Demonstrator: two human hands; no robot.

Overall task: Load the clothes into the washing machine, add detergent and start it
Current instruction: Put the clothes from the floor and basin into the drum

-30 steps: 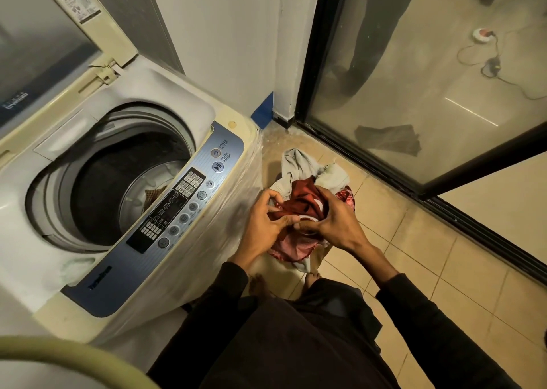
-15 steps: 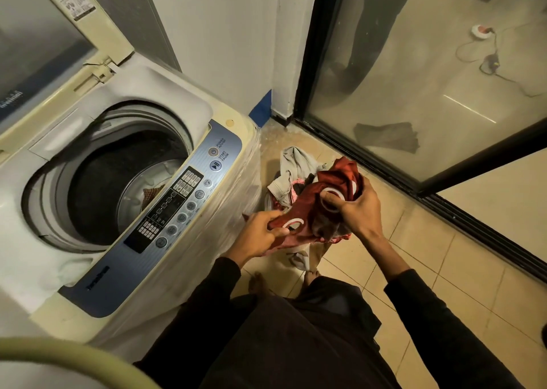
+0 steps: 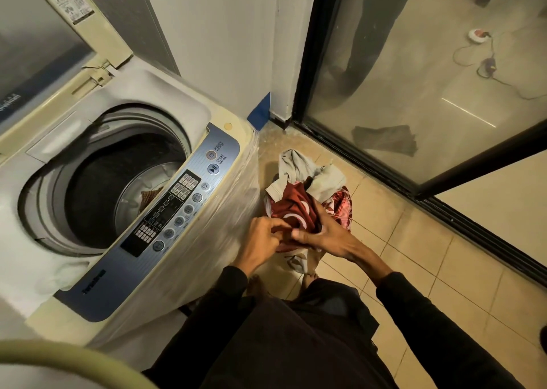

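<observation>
Both hands back together low over the pile of clothes point(image 3: 307, 181) on the floor: half a second ago the right hand point(image 3: 322, 234) had the red shirt point(image 3: 293, 211) lifted, now left hand point(image 3: 263, 237) and right both clench it again. Probably bunching it. Washing machine point(image 3: 124, 199) open, drum nearly empty; loading barely begun.

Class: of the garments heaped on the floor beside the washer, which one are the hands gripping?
The dark red garment with white rings; both hands grip it, left and right. The grey garment behind lies untouched.
</observation>
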